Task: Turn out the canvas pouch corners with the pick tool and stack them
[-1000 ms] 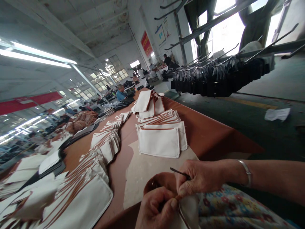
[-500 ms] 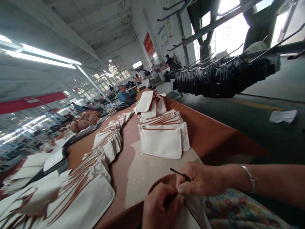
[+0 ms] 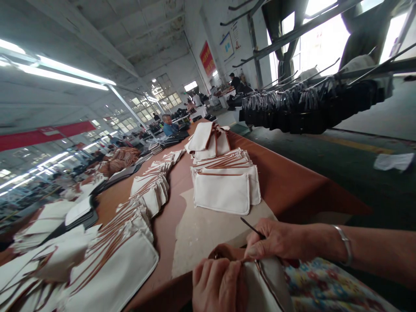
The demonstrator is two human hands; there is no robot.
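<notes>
At the near table edge, a white pouch (image 3: pixel 268 288) with a dark zipper-like seam and brown material (image 3: pixel 229 251) is between my two hands. My left hand (image 3: pixel 217 281) is closed over the brown material and the pouch's left side; what lies under its fingers is hidden. My right hand (image 3: pixel 277 243) is closed around a thin dark tool (image 3: pixel 251 227), whose tip points up and left. That hand's thumb and fingers also touch the pouch's top edge. The tool's kind does not show.
White pouches with brown edging (image 3: pixel 222 190) are stacked ahead. A long overlapping row of similar pieces (image 3: pixel 120 260) runs along the left. Black bags (image 3: pixel 302 121) hang from a rack at right. A person in blue (image 3: pixel 169 126) sits farther off.
My left hand has turned, so its knuckles now face up over the material. More of the pouch and its seam shows. My right hand with the tool has shifted slightly right.
</notes>
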